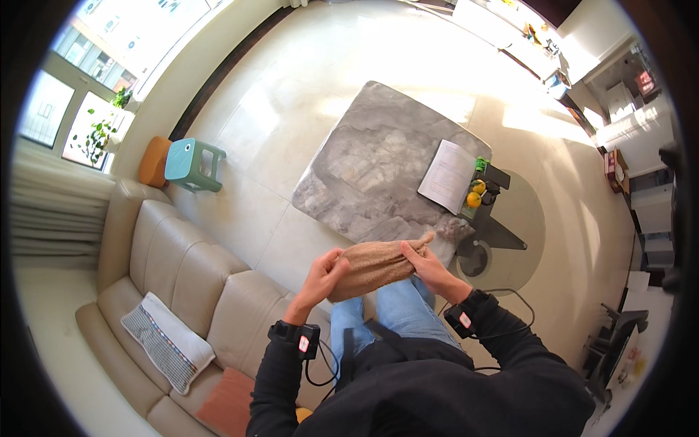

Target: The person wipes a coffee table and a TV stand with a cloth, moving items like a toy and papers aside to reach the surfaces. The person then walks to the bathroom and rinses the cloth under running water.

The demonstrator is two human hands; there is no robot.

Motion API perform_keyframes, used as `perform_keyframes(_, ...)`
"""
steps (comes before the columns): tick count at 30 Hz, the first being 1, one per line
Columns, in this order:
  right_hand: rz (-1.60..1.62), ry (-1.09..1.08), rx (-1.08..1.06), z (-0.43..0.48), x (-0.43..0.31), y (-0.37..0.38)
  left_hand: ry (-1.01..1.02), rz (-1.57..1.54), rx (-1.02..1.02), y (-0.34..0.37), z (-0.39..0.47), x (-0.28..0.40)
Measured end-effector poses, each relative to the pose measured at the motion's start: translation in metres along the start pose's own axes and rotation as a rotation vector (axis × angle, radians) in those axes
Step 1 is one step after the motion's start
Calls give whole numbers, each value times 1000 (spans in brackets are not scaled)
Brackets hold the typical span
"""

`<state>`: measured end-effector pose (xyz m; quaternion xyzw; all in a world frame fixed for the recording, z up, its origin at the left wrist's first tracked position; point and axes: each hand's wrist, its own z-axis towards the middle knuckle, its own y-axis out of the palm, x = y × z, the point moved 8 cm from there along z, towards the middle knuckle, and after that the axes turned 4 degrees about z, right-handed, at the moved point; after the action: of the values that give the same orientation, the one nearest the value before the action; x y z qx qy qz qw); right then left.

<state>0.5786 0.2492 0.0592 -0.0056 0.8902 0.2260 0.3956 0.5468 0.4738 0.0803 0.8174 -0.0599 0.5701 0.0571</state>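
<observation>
A folded brown towel-like cloth (pixel 377 266) is stretched between both hands above my lap, close to the near corner of the marble-patterned table (pixel 377 153). My left hand (pixel 326 273) grips its left end, thumb on top. At the right, my right hand (pixel 428 267) pinches the gathered end, where a small tuft sticks up past the fingers. The cloth hides part of the table's near edge and my knees. Each wrist wears a black strap with a small box and a cable.
An open booklet (pixel 449 176) lies on the table's right side, near two orange fruits (pixel 475 194) and a dark phone-like object (pixel 497 176). A round glass side table (pixel 524 229) adjoins it. Left are a beige leather sofa (pixel 164 246) with a cushion (pixel 166 341) and a green stool (pixel 191 164).
</observation>
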Motion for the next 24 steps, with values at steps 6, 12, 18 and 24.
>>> perform_keyframes(6, 394, -58, 196, 74, 16, 17, -66, 243, -285, -85, 61, -60)
perform_keyframes(12, 525, -223, 404, 191, 50, -9, -316, 52, -241, -166, 169, -99)
perform_keyframes(18, 445, -441, 626, 246, 43, -32, -423, 580, -566, -211, 261, -112)
perform_keyframes(24, 504, -439, 850, 263, 84, -5, 79, 830, -645, -244, 332, -135)
